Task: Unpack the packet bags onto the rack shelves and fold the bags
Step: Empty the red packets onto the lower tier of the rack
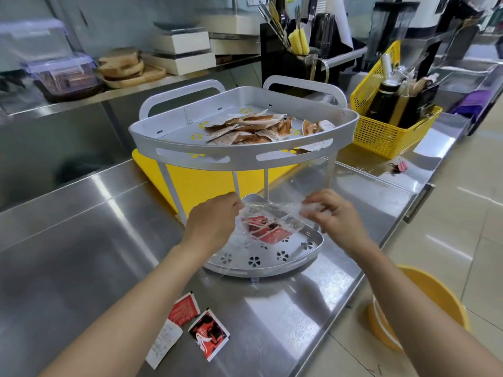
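Note:
A grey two-tier corner rack [239,159] stands on the steel counter. Its top shelf holds several brown and white packets [253,129]. Over the bottom shelf [272,257] I hold a clear plastic bag [275,213] stretched between both hands. My left hand [215,216] pinches its left edge and my right hand [332,210] grips its right edge. Red packets [265,229] show through the bag, low over the bottom shelf; whether they are inside the bag or on the shelf is unclear. Three loose packets [190,327], red and white, lie on the counter near me.
A yellow cutting board [196,183] lies under the rack. A yellow basket [392,131] with bottles stands at the right, pink binder clips [398,165] in front of it. A yellow bucket [424,308] sits on the floor right. Shelves with containers run along the back.

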